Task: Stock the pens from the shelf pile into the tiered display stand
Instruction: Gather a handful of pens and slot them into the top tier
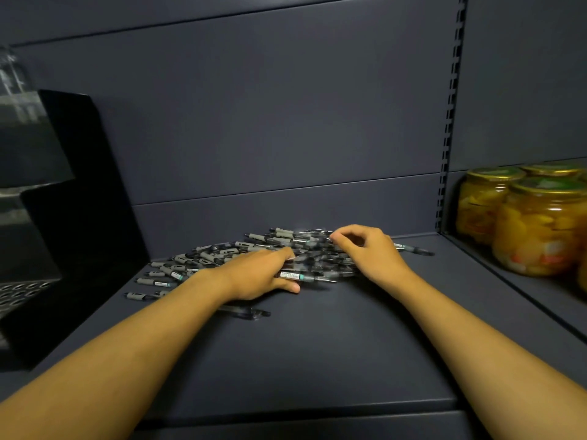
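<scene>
Both bare forearms reach forward from the bottom corners over a dark blue-grey metal shelf [317,350] and meet at a loose pile of grey-gripped, clear-barrelled pens [222,258] that lies spread across the back half of the shelf, close to the rear panel; the left hand [257,274] lies palm down on the pile's front edge, wrist low, thumb stretched along the shelf, and its grip is closed around a few pens, one with a white barcode label [290,275] poking out rightward between thumb and fingers; the right hand [368,252] hovers arched over the right part of the pile, wrist raised, fingers curled down and inward toward the thumb; motion blur hides the fingertips, so whether this grip pinches a pen or is merely clenched above them, I cannot tell; a single dark pen [246,312] lies apart on the shelf just in front of the left wrist, and another pen [413,249] sticks out to the right from behind the right hand; at the far left stands a black stepped display stand [79,217], its lower front showing a perforated grey face with rows of round holes [22,293]; beyond the slotted upright on the right, on the neighbouring shelf, stand glass jars of yellow preserved fruit with gold-rimmed green lids [536,223], well apart from the pens.
</scene>
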